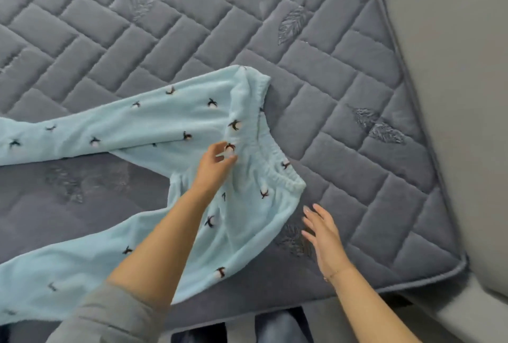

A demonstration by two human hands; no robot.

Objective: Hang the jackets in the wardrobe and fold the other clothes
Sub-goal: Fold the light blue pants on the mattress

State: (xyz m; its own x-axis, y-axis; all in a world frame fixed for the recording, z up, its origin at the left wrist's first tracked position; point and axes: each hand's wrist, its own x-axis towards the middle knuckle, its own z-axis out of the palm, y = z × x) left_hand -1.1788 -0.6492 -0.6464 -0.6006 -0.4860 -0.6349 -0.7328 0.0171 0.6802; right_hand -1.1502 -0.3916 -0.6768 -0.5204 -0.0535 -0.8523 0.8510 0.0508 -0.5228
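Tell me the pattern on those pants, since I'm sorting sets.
Light blue fleece pants with small dark bird-like motifs scattered over them, seen in the head view.

My left hand (214, 166) reaches fwd, arm extended, grey sleeve pushed up, fingers loosely spread. My right hand (324, 235) hovers lower, fingers straight, palm facing left.
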